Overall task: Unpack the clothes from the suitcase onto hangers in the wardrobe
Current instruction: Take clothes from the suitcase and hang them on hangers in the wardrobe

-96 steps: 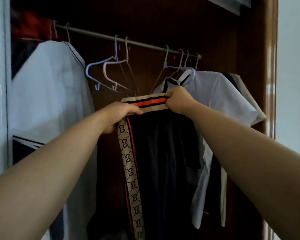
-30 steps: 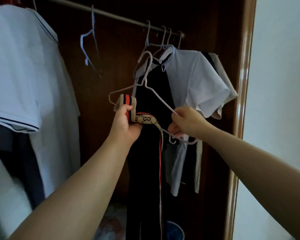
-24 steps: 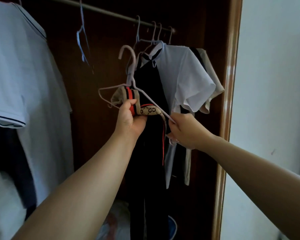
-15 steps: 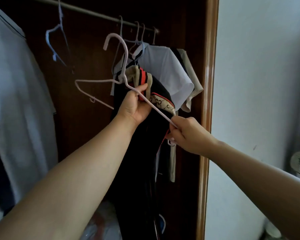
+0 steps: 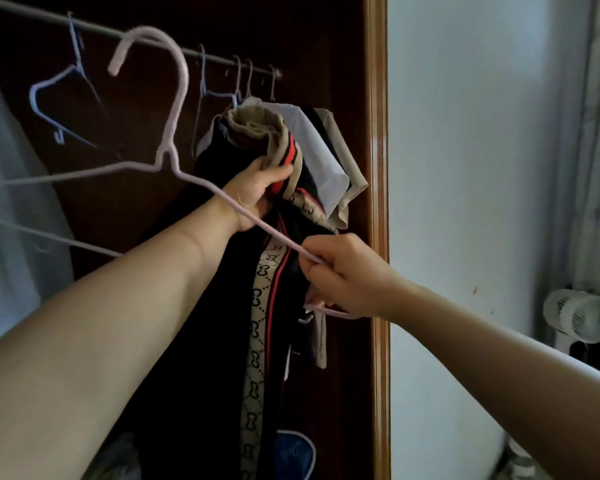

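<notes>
Up at mid-height, the left hand [image 5: 253, 192] reaches forward with its fingers curled round the bunched waistband of the black trousers [image 5: 222, 341], which hang down before the wardrobe [image 5: 376, 202]. Nearer and to the right, the right hand [image 5: 343, 275] is fisted round the lower end of the pink hanger [image 5: 174, 109], its hook raised near the rail [image 5: 215, 58].

No words can be read; the trousers' side stripe [image 5: 255, 327] repeats an interlocking-loop monogram (brand unclear).
</notes>
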The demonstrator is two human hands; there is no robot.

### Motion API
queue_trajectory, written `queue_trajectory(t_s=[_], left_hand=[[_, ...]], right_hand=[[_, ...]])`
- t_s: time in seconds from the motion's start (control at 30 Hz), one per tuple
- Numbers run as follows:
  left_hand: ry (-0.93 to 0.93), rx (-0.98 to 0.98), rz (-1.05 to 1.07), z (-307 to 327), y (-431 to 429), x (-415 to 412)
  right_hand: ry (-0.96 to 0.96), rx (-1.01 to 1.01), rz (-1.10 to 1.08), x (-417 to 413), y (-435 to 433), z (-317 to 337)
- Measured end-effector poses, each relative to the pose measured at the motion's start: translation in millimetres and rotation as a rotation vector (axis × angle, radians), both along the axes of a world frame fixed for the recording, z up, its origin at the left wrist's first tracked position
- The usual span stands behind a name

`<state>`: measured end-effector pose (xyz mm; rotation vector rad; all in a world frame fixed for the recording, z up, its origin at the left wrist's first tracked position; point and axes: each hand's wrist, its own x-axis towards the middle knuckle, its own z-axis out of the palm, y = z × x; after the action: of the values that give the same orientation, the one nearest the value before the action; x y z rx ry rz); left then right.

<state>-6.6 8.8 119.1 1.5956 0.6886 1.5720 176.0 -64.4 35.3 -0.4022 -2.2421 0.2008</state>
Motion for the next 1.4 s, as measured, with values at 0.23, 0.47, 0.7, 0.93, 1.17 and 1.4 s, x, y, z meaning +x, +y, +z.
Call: queue_trajectory(t_s=[0.23, 0.47, 0.7, 0.93, 1.17, 1.4], left_hand=[[0.993, -0.213, 0.311, -13.6, -13.0, -25.3], [1.182, -0.002, 0.737, 3.6, -61.8, -54.5], [0.473, 0.017, 0.985, -58.4, -86.6, -124.4], [0.483, 0.021, 0.871, -107.7, -81.4, -134.8], [0.15, -0.181, 0.308, -86.6, -78.4, -113.6], [0.276, -0.454, 0.013, -90.8, -77.1, -118.6]], right_hand=[[-0.002, -0.151, -0.11, -5.8, -7.0, 27.9], [0.071, -0.335, -0.243, -6.8, 3.0, 59.1], [0.156, -0.528, -0.234, -14.9, 7.1, 65.9], [0.247, -0.536, -0.171, -41.3, 6.9, 82.4], [0.237, -0.481, -0.206, -50.9, 13.8, 87.8], [0.215, -0.471, -0.339, -40.5, 25.4, 82.6]])
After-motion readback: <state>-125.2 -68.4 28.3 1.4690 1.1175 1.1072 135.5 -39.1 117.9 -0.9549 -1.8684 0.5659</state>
